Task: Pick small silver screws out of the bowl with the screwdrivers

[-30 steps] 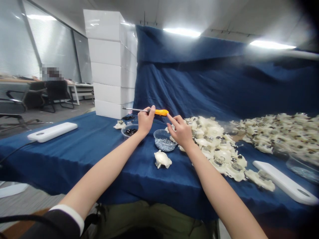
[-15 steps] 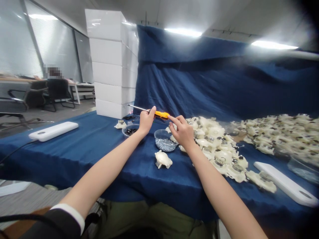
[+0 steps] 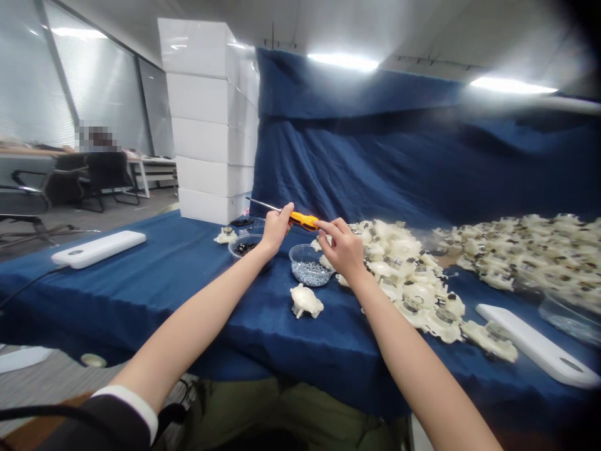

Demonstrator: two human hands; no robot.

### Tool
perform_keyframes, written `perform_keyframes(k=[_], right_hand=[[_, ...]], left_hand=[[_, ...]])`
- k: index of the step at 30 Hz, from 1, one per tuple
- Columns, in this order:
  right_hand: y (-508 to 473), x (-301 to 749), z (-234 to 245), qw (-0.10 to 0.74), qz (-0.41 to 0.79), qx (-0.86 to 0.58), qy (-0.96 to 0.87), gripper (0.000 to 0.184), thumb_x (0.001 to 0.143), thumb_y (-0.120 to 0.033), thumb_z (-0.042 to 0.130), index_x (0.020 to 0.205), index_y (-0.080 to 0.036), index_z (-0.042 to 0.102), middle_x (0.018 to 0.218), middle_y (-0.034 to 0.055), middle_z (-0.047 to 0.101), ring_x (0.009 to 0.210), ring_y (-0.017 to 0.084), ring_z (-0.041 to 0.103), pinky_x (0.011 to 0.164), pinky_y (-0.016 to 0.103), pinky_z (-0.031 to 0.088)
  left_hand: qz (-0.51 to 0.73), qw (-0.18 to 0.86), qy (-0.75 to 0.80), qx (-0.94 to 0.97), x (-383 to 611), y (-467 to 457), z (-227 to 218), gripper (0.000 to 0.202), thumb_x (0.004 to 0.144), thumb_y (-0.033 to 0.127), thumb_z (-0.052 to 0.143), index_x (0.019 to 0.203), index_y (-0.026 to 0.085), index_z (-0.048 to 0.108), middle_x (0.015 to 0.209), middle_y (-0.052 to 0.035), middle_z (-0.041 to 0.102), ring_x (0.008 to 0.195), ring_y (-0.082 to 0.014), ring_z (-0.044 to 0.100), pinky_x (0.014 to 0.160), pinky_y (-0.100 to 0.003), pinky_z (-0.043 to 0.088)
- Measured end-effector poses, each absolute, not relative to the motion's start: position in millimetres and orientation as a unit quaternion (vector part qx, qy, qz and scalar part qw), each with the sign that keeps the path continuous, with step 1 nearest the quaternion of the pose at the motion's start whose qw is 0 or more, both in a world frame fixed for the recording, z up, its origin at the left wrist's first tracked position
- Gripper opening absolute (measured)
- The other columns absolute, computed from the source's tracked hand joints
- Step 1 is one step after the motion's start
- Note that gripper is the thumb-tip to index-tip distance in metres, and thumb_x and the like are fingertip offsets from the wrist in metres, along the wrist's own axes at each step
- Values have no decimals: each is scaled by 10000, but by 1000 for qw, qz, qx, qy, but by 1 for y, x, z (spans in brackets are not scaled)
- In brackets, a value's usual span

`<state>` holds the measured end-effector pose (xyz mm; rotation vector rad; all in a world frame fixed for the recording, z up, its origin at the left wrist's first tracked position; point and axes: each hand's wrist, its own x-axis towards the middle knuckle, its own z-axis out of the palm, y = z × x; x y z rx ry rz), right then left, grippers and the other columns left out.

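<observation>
My left hand (image 3: 276,230) is closed around the front of a screwdriver (image 3: 304,220) with a yellow and black handle, held above the table. The metal shaft points to the left and slightly up. At the handle's rear end, the outstretched index finger of my right hand (image 3: 344,249) touches it; the thumb is apart below and the other fingers are partly hidden. Below the hands stand a clear bowl of small silvery screws (image 3: 310,270) and a bowl of small black parts (image 3: 245,248), partly covered by my left forearm. One cream plastic part (image 3: 306,300) lies in front of the screws.
A large heap of cream plastic parts (image 3: 417,282) lies to the right, with another heap (image 3: 526,247) behind. White flat devices lie at left (image 3: 99,248) and right (image 3: 535,344). Stacked white boxes (image 3: 201,138) stand at the back left. Blue cloth (image 3: 188,269) covers the table.
The screwdriver has tilted slightly, its tip shifting a little to the right and its handle end dropping slightly. Both hands stay in nearly the same place; the view has shifted slightly.
</observation>
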<state>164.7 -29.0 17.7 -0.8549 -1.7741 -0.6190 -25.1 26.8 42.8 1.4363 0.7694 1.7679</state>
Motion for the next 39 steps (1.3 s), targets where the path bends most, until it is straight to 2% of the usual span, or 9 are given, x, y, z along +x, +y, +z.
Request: perform_keyframes(k=[8,21,33,39], right_hand=[[-31,163,19,536,-214,-332,-746,282,1017,-284,560,1242,-276,730,971,8,659,595,64,532,589,210,430],[-32,162,19,532,-209,-346,-744,292,1019,-303,552,1235,-280,746,963,29,672,623,84,560,601,228,439],[-30,163,18,520,-249,-362,-732,260,1025,-337,563,1188,-268,754,952,26,670,631,88,570,577,237,409],[-31,161,19,533,-225,-367,-729,240,1015,-336,576,1157,-267,757,957,20,675,622,86,568,586,235,417]], left_hand=[[669,376,300,567,-24,22,45,583,843,656,656,545,193,467,424,48,377,347,-53,299,369,-219,265],[649,373,300,592,-24,25,41,544,866,609,643,567,191,464,427,59,358,373,-55,289,400,-228,232],[645,331,310,615,-24,27,39,518,885,571,617,570,177,502,441,35,430,399,-64,349,453,-234,290],[642,323,315,620,-24,27,39,505,905,550,597,578,171,522,450,31,446,409,-67,368,463,-230,293]])
